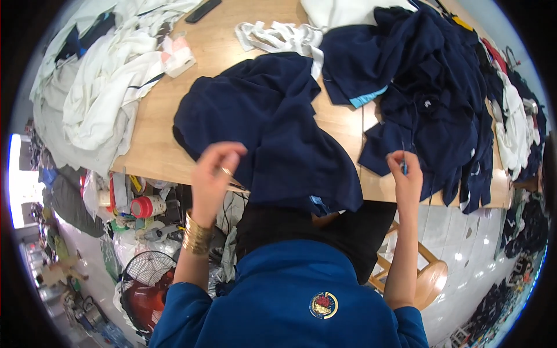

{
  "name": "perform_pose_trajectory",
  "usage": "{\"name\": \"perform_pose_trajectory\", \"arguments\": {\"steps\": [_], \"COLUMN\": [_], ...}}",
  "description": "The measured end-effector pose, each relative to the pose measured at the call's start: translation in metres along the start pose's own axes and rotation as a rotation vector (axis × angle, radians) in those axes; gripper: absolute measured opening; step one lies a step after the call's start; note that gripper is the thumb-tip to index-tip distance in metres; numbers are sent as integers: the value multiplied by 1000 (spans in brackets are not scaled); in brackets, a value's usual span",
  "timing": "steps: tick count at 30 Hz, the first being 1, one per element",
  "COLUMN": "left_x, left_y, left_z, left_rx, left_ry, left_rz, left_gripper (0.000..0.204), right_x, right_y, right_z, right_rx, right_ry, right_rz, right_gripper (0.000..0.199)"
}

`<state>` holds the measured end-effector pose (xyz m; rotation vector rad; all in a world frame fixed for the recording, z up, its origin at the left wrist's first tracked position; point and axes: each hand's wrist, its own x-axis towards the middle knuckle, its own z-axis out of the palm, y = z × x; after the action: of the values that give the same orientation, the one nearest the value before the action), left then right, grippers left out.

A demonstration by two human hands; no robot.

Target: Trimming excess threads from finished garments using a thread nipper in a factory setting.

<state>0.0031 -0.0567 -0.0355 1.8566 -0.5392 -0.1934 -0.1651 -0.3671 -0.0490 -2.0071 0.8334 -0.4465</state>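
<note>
A dark navy garment [261, 122] lies on the table in front of me, its near edge hanging over my lap. My left hand [213, 171] is raised over its left side, fingers curled and slightly blurred; anything between the fingertips is too small to make out. My right hand [406, 171] pinches a thin pointed tool [404, 166] with a small blue handle, its tip upward. It is held by the near edge of a heap of navy garments [435, 104]. A dark, slim metal tool [238, 187] rests at the table edge beside my left hand.
White garments [104, 87] are piled at the left, beside a small white-and-pink box [178, 57]. White straps [281, 37] and a black phone-like object [203, 10] lie farther back. Below the table are a red-lidded jar [148, 206], a fan [148, 284] and a wooden stool [426, 275].
</note>
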Motion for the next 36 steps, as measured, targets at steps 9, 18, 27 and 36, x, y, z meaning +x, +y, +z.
{"name": "perform_pose_trajectory", "arguments": {"steps": [9,18,27,36], "left_x": [103,39,-42,-20], "left_y": [-68,35,9,22], "left_z": [-93,23,79,81], "left_rx": [552,250,-908,-1238], "left_ry": [386,9,-456,-244], "left_rz": [11,314,-529,-724], "left_gripper": [38,19,31,32], "right_x": [-46,-30,-50,-86], "right_y": [-31,-82,-56,-51], "right_z": [80,71,66,53], "right_rx": [2,718,507,417], "right_ry": [-304,-402,-397,-322], "right_rz": [-297,210,144,-178], "right_gripper": [43,30,26,15]}}
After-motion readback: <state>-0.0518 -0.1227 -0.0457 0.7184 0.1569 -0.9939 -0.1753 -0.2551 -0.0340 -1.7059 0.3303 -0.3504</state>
